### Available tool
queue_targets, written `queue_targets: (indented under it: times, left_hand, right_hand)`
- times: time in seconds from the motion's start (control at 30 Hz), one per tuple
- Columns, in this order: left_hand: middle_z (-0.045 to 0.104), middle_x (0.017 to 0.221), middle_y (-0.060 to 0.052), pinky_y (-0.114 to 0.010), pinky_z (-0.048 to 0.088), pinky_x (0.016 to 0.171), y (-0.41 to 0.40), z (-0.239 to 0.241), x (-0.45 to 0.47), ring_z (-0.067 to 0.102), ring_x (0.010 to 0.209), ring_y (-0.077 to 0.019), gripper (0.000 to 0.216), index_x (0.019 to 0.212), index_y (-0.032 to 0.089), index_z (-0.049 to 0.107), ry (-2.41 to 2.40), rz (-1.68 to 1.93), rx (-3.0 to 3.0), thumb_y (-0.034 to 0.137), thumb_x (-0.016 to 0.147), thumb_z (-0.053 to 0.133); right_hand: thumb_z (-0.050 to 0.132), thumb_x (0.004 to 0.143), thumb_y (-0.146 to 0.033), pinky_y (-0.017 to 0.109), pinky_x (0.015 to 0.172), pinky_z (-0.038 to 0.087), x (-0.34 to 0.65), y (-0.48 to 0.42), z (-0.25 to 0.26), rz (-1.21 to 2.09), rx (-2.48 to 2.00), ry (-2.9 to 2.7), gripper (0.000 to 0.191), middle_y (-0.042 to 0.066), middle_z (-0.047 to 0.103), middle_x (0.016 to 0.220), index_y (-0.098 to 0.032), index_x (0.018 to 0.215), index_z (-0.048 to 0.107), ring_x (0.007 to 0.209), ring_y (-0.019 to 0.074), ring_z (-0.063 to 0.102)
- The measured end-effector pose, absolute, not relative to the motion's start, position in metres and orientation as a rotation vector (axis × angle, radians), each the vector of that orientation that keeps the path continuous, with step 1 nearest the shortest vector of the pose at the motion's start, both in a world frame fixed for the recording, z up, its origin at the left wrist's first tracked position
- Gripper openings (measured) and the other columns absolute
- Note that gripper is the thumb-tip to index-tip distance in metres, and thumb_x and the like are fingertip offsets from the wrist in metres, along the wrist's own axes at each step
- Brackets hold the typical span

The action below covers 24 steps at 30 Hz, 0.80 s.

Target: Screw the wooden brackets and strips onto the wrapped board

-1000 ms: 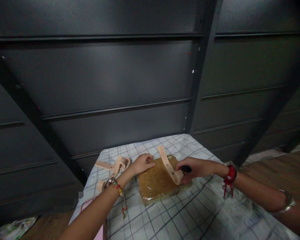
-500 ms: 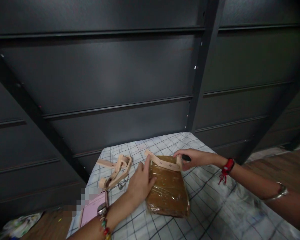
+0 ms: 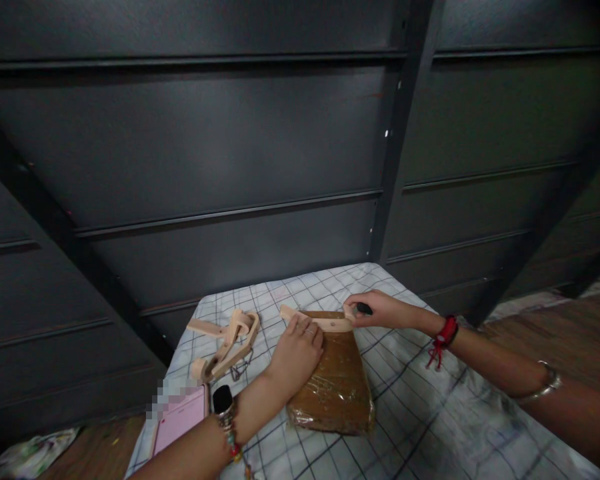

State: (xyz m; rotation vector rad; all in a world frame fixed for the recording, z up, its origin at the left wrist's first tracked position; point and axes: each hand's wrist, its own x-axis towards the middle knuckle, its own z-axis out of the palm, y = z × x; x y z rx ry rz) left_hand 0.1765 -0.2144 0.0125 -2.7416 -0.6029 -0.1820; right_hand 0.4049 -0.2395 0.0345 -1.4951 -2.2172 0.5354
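Note:
A brown package wrapped in shiny clear tape (image 3: pixel 336 380) lies on a checked cloth. Across its far end rests a pale curved wooden strip with small holes (image 3: pixel 333 325). My left hand (image 3: pixel 299 347) presses on this strip, fingers together and curled over its left part. My right hand (image 3: pixel 377 308) is closed at the strip's right end, around a small black object (image 3: pixel 364 309), perhaps a tool handle; most of it is hidden by the fingers. To the left, more pale wooden strips (image 3: pixel 233 343) lie joined in a loose tangle, with small metal pieces (image 3: pixel 240 369) beside them.
A pink-screened phone (image 3: pixel 183 419) lies at the cloth's left edge. The white checked cloth (image 3: pixel 405 387) covers the work surface. Behind it stands a dark grey metal panel wall (image 3: pixel 230 147). A crumpled plastic bag (image 3: pixel 37 453) is on the wooden floor at lower left.
My left hand has shifted from the package's left side onto the wooden strip, its fingers now curled over it. My right hand stays at the strip's right end, slightly turned.

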Motion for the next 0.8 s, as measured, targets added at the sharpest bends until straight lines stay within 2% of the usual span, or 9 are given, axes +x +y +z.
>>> queue_targets:
  times: [0.2,0.57,0.7,0.8]
  left_hand:
    - [0.056,0.113,-0.007,-0.039,0.026,0.100,-0.208,0.015,0.172,0.042,0.113,-0.0209,0.031,0.111,0.013,0.050,-0.687,-0.177,-2.746,0.029,0.087,0.040]
    - [0.051,0.120,-0.009,-0.041,0.023,0.100,-0.202,0.021,0.170,0.041,0.115,-0.0219,0.034,0.116,0.013,0.045,-0.703,-0.143,-2.754,0.030,0.087,0.037]
    - [0.053,0.116,-0.008,-0.045,0.023,0.098,-0.192,0.027,0.164,0.039,0.116,-0.0252,0.029,0.112,0.015,0.048,-0.774,-0.178,-2.689,0.024,0.086,0.038]
    - [0.055,0.114,-0.006,-0.044,0.023,0.098,-0.188,0.030,0.161,0.041,0.115,-0.0231,0.027,0.109,0.017,0.050,-0.741,-0.139,-2.700,0.015,0.085,0.038]
  right_hand:
    - [0.050,0.071,-0.023,0.022,0.056,0.035,0.402,-0.234,0.035,0.459,-1.491,-2.215,0.014,0.000,0.057,0.068,-0.016,0.081,0.058,0.062,0.0130,0.050]
    - [0.048,0.074,-0.028,0.023,0.059,0.035,0.404,-0.229,0.032,0.407,-1.476,-2.199,0.017,0.002,0.058,0.073,-0.016,0.082,0.057,0.065,0.0143,0.050]
    - [0.048,0.075,-0.029,0.023,0.059,0.036,0.406,-0.229,0.033,0.440,-1.459,-2.206,0.017,0.001,0.058,0.072,-0.016,0.081,0.057,0.066,0.0140,0.051]
    - [0.051,0.073,-0.029,0.023,0.057,0.036,0.406,-0.229,0.033,0.472,-1.461,-2.220,0.018,0.001,0.058,0.070,-0.016,0.082,0.057,0.064,0.0136,0.051]
